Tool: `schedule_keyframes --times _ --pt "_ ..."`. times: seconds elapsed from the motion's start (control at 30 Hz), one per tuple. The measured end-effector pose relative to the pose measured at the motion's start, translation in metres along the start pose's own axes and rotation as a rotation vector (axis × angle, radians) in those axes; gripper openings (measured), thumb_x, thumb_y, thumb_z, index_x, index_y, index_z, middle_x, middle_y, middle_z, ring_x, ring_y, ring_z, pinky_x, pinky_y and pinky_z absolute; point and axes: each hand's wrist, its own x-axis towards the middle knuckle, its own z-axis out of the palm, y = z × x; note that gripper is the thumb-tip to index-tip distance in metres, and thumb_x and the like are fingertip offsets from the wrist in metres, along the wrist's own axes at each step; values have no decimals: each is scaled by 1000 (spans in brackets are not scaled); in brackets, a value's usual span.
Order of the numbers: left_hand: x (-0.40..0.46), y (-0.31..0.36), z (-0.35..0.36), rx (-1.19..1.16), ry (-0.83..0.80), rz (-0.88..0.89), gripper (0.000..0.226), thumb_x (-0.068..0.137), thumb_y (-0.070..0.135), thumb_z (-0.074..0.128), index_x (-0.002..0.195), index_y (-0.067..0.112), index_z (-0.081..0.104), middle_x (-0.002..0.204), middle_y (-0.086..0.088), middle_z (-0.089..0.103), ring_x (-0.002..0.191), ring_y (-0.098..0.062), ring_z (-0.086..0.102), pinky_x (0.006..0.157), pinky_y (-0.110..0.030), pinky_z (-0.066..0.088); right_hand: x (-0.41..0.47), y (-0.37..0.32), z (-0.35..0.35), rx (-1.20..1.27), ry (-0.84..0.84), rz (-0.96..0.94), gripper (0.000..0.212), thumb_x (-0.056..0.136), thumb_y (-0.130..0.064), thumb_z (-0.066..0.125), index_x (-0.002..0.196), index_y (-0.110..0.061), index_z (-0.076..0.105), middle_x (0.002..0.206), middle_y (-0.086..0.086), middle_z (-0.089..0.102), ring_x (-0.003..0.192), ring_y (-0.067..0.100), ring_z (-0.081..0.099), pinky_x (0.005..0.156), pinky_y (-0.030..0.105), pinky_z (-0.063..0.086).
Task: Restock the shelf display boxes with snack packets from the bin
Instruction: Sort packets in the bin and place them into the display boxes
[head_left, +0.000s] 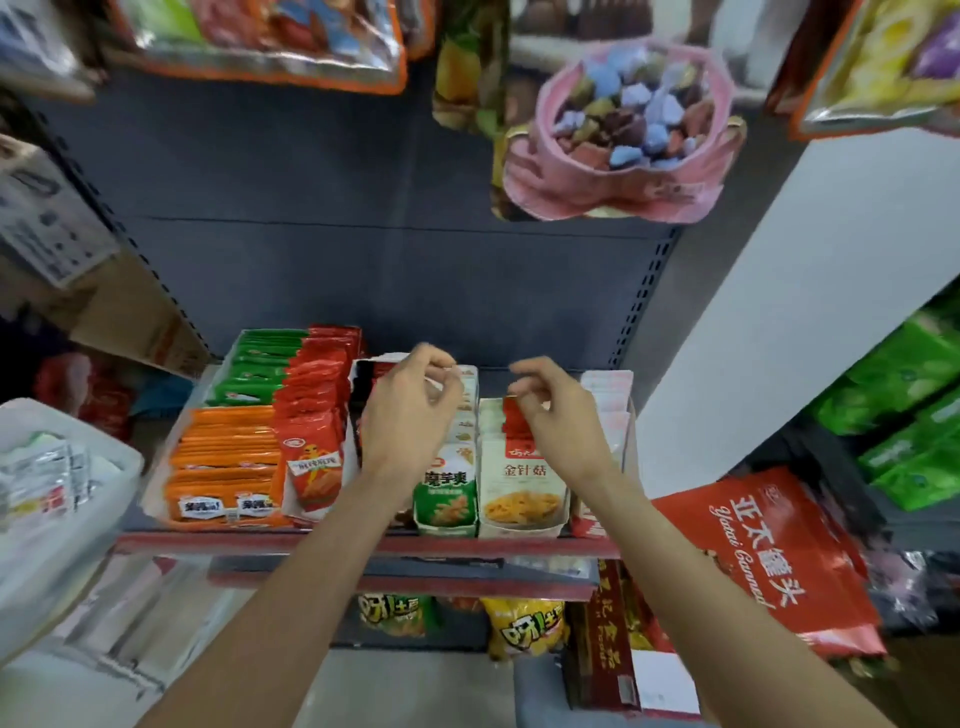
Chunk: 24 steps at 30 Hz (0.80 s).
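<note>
White packets (467, 410) are stood in the green-fronted display box (447, 506) just under the left hand (410, 410), whose fingertips are curled at their tops, though a firm grasp cannot be told; red packets (517, 421) in the yellow-fronted box (522, 499) are pinched beneath the right hand (558, 410); a white bin (62, 499) is seen far left of both.

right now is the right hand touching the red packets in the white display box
Cannot tell. In the head view the right hand overlaps the red packets in the white display box, its curled fingers blurred, so neither contact nor gap shows plainly.
</note>
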Motion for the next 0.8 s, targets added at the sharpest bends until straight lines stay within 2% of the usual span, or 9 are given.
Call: schedule_keyframes --times 0.1,0.13,0.2,0.23,0.37,0.43,0.6,0.8 --pt "-3 -48 -50 27 29 -73 7 87 18 60 92 23 58 81 9 61 75 -12 59 71 -31 49 6 -40 46 -64 -99 -95 27 92 -2 48 113 -13 60 98 3 66 88 15 60 70 4 40" --pt "-4 -67 -68 54 32 -91 9 87 18 60 93 23 57 85 7 62 78 -14 59 71 -30 47 7 -55 65 -92 -134 -134 27 92 -1 48 113 -11 61 101 6 66 91 17 61 75 9 43" --pt "-7 -109 -107 157 28 -128 14 88 19 60 101 19 58 99 0 63 88 -21 60 74 -31 45 9 -84 109 -162 -199 -223 27 90 -2 47 112 -10 62 106 10 65 97 23 61 88 29 47" --pt "-10 -131 -127 228 19 -164 19 89 21 59 107 16 59 103 -3 62 93 -25 59 76 -33 45 9 -98 133 -203 -234 -271 28 90 -3 47 112 -11 62 107 10 63 99 25 60 89 36 47" --pt "-28 -224 -208 373 -48 -312 25 89 26 56 110 12 56 108 -10 62 100 -32 58 82 -45 48 0 -155 236 -402 -381 -412 30 91 -8 46 118 -11 57 111 13 57 107 30 55 89 37 43" --pt "-37 -269 -248 419 -84 -380 25 92 27 53 113 13 54 112 -9 60 104 -29 56 82 -41 46 -8 -183 292 -479 -467 -415 31 92 -10 44 121 -11 54 115 14 54 111 31 52 89 36 40" --pt "-64 -370 -318 411 -138 -522 29 95 27 50 120 14 54 122 -9 57 113 -27 52 90 -35 41 -25 -226 418 -550 -678 -363 34 93 -10 44 125 -15 51 124 11 50 116 30 49 88 38 43" --pt "-62 -460 -360 409 -258 -614 32 93 23 50 124 13 49 125 -10 55 116 -25 51 92 -36 45 -23 -240 518 -628 -825 -299 38 95 -12 43 133 -13 42 126 12 46 118 30 46 90 39 42"
